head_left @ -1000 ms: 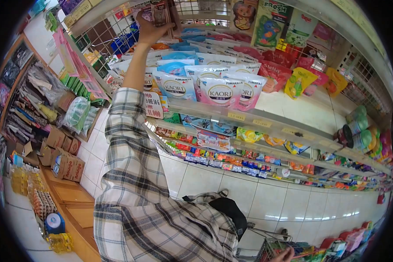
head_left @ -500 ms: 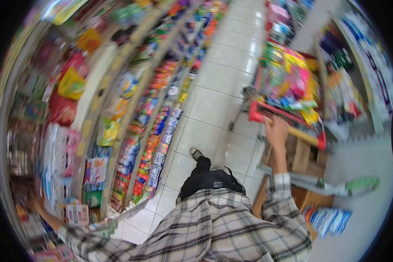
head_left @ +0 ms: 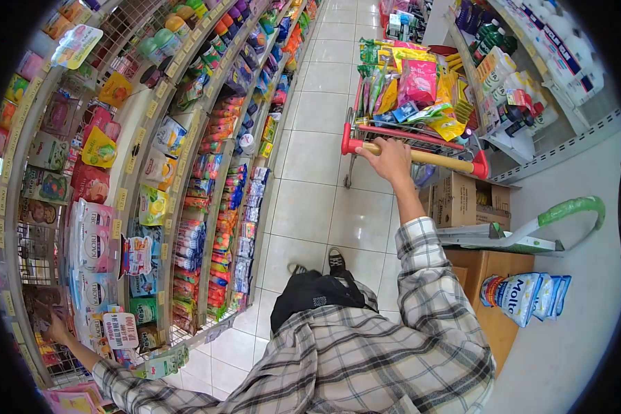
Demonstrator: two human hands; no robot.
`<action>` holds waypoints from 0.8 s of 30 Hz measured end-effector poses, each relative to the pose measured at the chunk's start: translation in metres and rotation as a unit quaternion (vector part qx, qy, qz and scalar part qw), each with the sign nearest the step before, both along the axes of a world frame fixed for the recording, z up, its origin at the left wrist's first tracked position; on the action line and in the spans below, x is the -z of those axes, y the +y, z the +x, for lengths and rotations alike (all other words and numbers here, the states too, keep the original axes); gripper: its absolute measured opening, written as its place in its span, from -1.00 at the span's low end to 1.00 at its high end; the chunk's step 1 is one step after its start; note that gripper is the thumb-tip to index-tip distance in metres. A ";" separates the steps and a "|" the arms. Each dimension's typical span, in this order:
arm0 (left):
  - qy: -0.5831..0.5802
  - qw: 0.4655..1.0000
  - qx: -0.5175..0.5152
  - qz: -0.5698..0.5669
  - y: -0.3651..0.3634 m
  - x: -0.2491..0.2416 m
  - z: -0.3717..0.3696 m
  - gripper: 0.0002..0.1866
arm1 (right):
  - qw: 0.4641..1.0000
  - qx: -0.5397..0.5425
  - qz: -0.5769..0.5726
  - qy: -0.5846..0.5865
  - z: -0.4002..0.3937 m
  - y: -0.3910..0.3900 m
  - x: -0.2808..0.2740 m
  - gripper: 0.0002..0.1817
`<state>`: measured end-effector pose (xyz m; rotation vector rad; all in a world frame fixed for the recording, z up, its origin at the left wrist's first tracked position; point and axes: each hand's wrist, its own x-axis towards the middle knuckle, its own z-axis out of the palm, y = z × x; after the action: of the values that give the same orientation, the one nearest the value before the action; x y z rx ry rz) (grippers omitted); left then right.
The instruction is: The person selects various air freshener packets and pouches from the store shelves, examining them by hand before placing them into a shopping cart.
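My right hand (head_left: 392,163) is wrapped round the tan handle (head_left: 440,158) of a shopping cart, near its red left end. Colourful packets are heaped in the cart (head_left: 408,134), among them a pink one (head_left: 418,81) and yellow ones. At the far left, my left hand (head_left: 61,331) reaches into a shelf, close to dark brown packets (head_left: 46,301); its fingers are blurred in the shadow, and whether they grip one I cannot tell. White-and-pink Kaori packs (head_left: 94,254) stand just right of it, beside a promo price card (head_left: 121,332).
Shelves (head_left: 199,141) of packets and bottles line the left of the tiled aisle (head_left: 303,200). On the right are bottles on a shelf (head_left: 509,141), a cardboard box (head_left: 466,200), a green-gripped metal frame (head_left: 571,209) and Molto packs (head_left: 521,297) on a wooden cabinet (head_left: 490,265).
The view has turned and steadied, so the cart and my right hand appear further left and higher. My left hand stays at the shelf; my right hand still holds the cart handle.
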<state>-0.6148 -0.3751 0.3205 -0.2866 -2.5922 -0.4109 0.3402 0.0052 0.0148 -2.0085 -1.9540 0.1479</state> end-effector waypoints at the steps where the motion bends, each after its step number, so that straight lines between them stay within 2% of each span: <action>1: -0.003 1.000 -0.004 -0.002 -0.003 0.000 0.000 -0.19 | 1.000 0.003 0.000 0.000 -0.001 -0.002 0.002 -0.27; 7: -0.017 1.000 -0.019 -0.005 -0.006 0.003 0.004 -0.17 | 0.998 0.024 0.041 0.030 -0.026 -0.016 0.004 -0.35; 9: 0.030 0.999 -0.032 -0.004 -0.009 0.003 0.007 -0.17 | 0.997 0.031 0.060 0.041 -0.040 -0.016 0.009 -0.37; 11: 0.114 0.993 -0.011 0.007 -0.008 0.008 0.010 -0.11 | 0.995 0.036 0.071 0.056 -0.049 -0.017 0.012 -0.39; 12: 0.117 0.993 0.007 0.006 -0.006 0.007 0.019 -0.08 | 0.995 0.039 0.076 0.055 -0.053 -0.020 0.014 -0.40; 19: 0.180 0.981 0.076 0.022 0.000 0.010 0.035 -0.32 | 0.993 0.057 0.086 0.061 -0.076 -0.033 0.015 -0.40; 24: 0.224 0.952 0.204 0.045 0.000 0.014 0.061 -0.49 | 0.992 0.043 0.116 -0.014 -0.089 -0.048 0.020 -0.39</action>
<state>-0.5535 -0.3753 0.3069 -0.7927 -2.0561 -0.5335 0.2514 -0.0430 -0.0057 -1.9465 -1.8039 -0.1242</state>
